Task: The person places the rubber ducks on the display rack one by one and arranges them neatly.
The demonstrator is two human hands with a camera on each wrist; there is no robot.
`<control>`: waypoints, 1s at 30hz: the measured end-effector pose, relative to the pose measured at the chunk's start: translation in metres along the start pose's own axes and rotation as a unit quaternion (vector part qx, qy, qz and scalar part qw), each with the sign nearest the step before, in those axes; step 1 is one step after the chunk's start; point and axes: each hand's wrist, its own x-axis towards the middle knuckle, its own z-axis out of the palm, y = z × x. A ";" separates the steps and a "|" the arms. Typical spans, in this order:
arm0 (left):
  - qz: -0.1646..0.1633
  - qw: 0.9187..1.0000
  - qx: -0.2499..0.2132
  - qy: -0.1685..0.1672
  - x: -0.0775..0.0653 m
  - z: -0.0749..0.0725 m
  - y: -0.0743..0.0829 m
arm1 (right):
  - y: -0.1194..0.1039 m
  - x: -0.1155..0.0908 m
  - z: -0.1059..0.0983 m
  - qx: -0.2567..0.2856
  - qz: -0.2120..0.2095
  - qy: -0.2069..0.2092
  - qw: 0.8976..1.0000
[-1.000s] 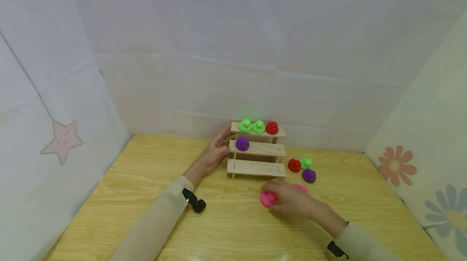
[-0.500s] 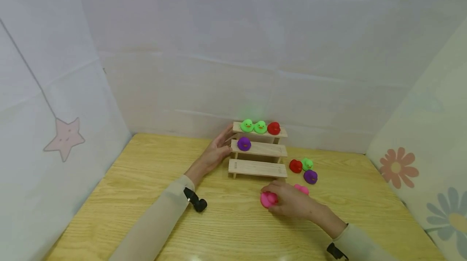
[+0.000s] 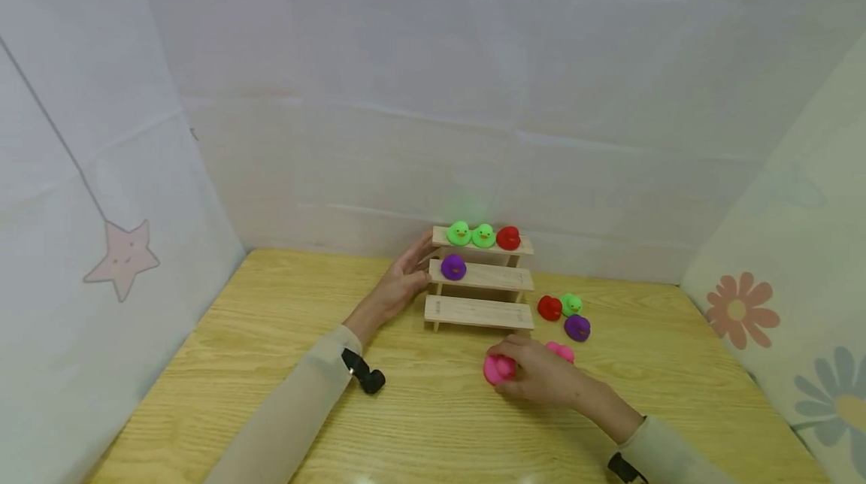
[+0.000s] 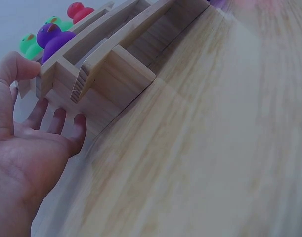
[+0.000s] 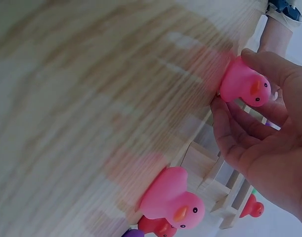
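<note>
My right hand [image 3: 541, 371] pinches a pink rubber duck [image 3: 498, 370] between thumb and fingers, low over the table in front of the stand. In the right wrist view this pink duck [image 5: 244, 84] touches the wood or sits just off it; I cannot tell which. My left hand [image 3: 399, 282] holds the left end of a three-step wooden stand [image 3: 479, 311]. The left wrist view has the thumb on the middle step's end, fingers bent against the side. Two green ducks [image 3: 471, 234] and a red duck [image 3: 509, 238] sit on the top step; a purple duck [image 3: 453, 267] is on the middle step's left.
Right of the stand, another red duck [image 3: 549, 308], green duck [image 3: 571, 304] and purple duck [image 3: 577, 328] cluster on the wooden table [image 3: 406, 431]. A second pink duck [image 3: 561, 352] lies partly behind my right hand. A pale cloth wall [image 3: 406, 131] rises behind the stand.
</note>
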 end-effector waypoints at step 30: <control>-0.006 1.000 0.006 0.007 0.000 0.002 0.001 | -0.004 0.010 -0.001 0.058 0.006 0.137 0.989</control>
